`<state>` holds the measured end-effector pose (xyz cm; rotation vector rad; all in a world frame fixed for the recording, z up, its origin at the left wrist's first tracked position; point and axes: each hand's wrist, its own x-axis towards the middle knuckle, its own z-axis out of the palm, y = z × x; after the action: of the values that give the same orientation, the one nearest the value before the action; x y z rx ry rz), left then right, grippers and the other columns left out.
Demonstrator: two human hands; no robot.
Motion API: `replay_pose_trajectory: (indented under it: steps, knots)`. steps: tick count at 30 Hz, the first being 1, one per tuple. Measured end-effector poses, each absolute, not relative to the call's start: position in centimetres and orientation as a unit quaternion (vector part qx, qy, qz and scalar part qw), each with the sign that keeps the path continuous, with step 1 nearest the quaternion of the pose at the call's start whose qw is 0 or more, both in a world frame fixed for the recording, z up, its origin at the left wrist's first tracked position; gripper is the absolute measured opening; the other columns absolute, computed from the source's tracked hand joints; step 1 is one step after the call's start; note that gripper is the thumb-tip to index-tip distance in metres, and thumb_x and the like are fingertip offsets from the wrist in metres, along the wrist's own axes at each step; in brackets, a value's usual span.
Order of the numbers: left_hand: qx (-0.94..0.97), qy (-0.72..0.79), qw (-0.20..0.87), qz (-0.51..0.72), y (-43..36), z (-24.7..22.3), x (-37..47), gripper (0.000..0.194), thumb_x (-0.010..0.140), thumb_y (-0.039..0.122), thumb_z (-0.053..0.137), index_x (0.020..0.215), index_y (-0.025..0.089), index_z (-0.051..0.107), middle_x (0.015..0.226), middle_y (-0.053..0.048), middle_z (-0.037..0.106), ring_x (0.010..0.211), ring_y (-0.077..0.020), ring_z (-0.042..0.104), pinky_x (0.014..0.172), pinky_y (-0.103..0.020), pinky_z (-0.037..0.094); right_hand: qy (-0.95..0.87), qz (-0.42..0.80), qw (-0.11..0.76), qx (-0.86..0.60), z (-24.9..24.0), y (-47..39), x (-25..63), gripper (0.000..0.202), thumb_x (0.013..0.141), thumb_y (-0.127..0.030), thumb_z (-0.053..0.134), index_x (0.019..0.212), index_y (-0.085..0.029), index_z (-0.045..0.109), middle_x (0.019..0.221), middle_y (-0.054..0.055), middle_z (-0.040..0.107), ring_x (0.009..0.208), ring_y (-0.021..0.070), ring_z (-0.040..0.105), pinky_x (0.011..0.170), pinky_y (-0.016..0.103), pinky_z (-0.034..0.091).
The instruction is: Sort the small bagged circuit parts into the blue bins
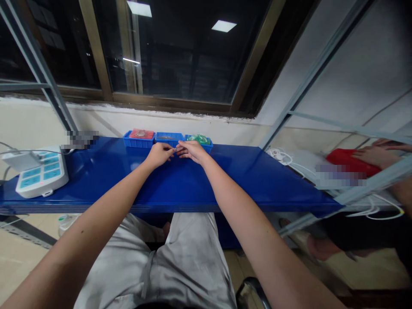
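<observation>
Over the blue table, my left hand [160, 155] and my right hand [191, 151] come together, fingertips nearly touching. Both are closed in a pinch around something tiny between them, too small to name. Just behind them, three blue bins stand in a row against the wall. In the left bin [130, 142] lies a red bag or packet [143, 134] with small pieces on it. The middle bin [160, 139] holds small thin items that I cannot make out. Green packets [198, 138] fill the right bin [208, 147], which my right hand partly covers.
A white power strip [41, 174] with a plugged-in adapter sits at the table's left end. Grey metal posts [289, 109] rise at both sides. On the right, another person's hand [375, 156] touches a red object [346, 159] beside white cables [289, 161].
</observation>
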<state>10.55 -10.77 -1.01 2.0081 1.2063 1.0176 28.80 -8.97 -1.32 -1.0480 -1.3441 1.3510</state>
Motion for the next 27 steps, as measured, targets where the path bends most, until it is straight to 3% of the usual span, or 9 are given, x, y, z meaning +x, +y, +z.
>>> replay_pose_trajectory:
  steps: [3,5,8,11,18,22,27]
  knots:
    - [0.730,0.451,0.313,0.408,-10.6,-1.1,10.7,0.010,0.084,0.019,0.065,0.082,0.011,0.068,0.069,-0.007,0.070,0.056,-0.0128,0.065,0.058,-0.025,0.053,-0.572,0.529,0.457,-0.429,-1.7,-8.8,28.8,0.004,0.082,-0.012,0.068,0.082,-0.015,0.066,0.073,0.005,0.071,0.067,0.0145,0.069,0.059,0.024,0.057]
    - [0.704,0.450,0.336,0.435,-10.4,-1.3,10.8,0.003,0.081,0.011,0.064,0.084,0.011,0.063,0.064,-0.004,0.066,0.056,-0.0130,0.065,0.058,-0.025,0.054,-0.579,0.519,0.463,-0.426,-1.8,-8.7,28.8,0.014,0.078,-0.006,0.068,0.085,-0.017,0.064,0.070,0.002,0.069,0.064,0.0137,0.068,0.058,0.023,0.056]
    - [0.672,0.448,0.371,0.459,-10.1,-1.5,10.9,0.017,0.080,0.005,0.062,0.095,0.012,0.058,0.062,0.000,0.064,0.055,-0.0129,0.065,0.056,-0.025,0.054,-0.587,0.509,0.484,-0.403,-1.7,-8.8,28.6,0.028,0.073,-0.004,0.069,0.092,-0.020,0.059,0.069,-0.003,0.067,0.060,0.0127,0.066,0.055,0.023,0.055]
    - [0.676,0.463,0.359,0.447,-9.7,-1.7,10.8,0.019,0.079,0.005,0.060,0.096,0.012,0.060,0.063,0.001,0.063,0.053,-0.0111,0.062,0.056,-0.023,0.052,-0.603,0.501,0.479,-0.396,-1.8,-8.8,28.4,0.039,0.068,-0.002,0.071,0.100,-0.021,0.058,0.069,-0.005,0.066,0.061,0.0128,0.066,0.054,0.022,0.054]
    - [0.707,0.483,0.288,0.428,-9.2,-2.0,10.3,0.008,0.080,0.015,0.059,0.083,0.014,0.067,0.060,0.000,0.061,0.052,-0.0105,0.058,0.054,-0.021,0.047,-0.646,0.436,0.439,-0.446,-2.4,-8.1,28.4,0.005,0.079,-0.013,0.067,0.080,-0.017,0.068,0.065,0.001,0.066,0.058,0.0115,0.063,0.046,0.018,0.047]
    - [0.722,0.475,0.259,0.432,-9.3,-2.0,10.2,0.010,0.082,0.021,0.058,0.082,0.015,0.066,0.060,0.000,0.061,0.055,-0.0114,0.060,0.056,-0.021,0.047,-0.644,0.407,0.458,-0.458,-2.3,-8.1,28.4,0.009,0.083,-0.017,0.065,0.075,-0.017,0.070,0.050,-0.004,0.053,0.042,0.0073,0.048,0.037,0.017,0.036]
    - [0.723,0.486,0.246,0.425,-9.5,-1.8,10.2,0.011,0.083,0.023,0.057,0.083,0.016,0.066,0.059,0.001,0.061,0.056,-0.0122,0.061,0.057,-0.022,0.046,-0.643,0.394,0.457,-0.472,-2.0,-8.4,28.2,0.008,0.082,-0.020,0.066,0.075,-0.018,0.070,0.051,-0.004,0.054,0.041,0.0070,0.049,0.036,0.018,0.035]
